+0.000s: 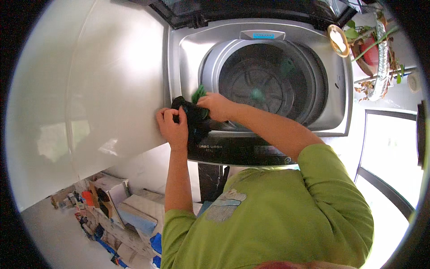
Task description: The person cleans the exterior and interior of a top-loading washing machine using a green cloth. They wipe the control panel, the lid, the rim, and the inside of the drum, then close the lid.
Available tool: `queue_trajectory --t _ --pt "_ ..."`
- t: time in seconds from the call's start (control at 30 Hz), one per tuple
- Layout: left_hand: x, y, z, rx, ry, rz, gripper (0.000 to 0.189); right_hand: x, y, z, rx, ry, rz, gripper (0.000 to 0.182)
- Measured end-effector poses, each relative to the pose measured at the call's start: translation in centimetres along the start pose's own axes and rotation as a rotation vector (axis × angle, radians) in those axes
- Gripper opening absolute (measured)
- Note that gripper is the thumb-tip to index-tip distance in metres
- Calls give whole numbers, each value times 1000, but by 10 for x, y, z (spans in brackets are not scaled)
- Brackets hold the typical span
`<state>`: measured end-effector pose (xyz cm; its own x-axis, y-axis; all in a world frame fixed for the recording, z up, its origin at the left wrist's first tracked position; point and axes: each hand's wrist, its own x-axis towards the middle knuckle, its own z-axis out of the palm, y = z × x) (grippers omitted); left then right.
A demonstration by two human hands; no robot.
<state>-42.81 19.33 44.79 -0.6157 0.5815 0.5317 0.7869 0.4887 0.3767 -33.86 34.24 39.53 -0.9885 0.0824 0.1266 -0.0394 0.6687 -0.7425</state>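
Observation:
My left hand (173, 126) pinches the edge of a dark, crumpled cloth-like item (195, 124) at the near left corner of a top-loading washing machine (336, 114). My right hand (216, 106) grips a green bristly object (199, 94), perhaps a brush; its lower part is hidden by my fingers and the dark item. Both hands are close together, over the left part of the machine's rim. The round metal drum (257, 84) lies open just right of my right hand, with a green tint at its bottom centre.
The raised dark lid (262, 11) stands at the far side. A black control panel (242, 151) runs along the near edge. A white wall (111, 77) borders the left side. An oval dish (338, 40) and potted plants (369, 53) stand at the right; shelving boards (134, 208) lie at lower left.

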Motion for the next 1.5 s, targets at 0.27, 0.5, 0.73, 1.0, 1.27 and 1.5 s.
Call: queue_trajectory --t 0.27,0.5,0.73,1.0,1.27,1.5 --pt "-20 1 -10 -67 -82 -149 20 -53 7 -22 403 -77 117 40" --pt "-34 -3 -7 -62 34 -94 19 25 31 -33 369 434 164 39" --pt "-36 -3 -6 -49 42 -118 17 -22 -15 1 -51 12 -88 36" --pt "-32 -4 -7 -120 72 -123 17 -83 -25 -41 -55 -281 18 33" --pt "-39 -5 -17 -74 79 -90 21 -209 5 -119 -158 -288 346 38" --pt "-62 12 -58 -101 93 -266 22 -244 -35 -136 -200 562 318 49"
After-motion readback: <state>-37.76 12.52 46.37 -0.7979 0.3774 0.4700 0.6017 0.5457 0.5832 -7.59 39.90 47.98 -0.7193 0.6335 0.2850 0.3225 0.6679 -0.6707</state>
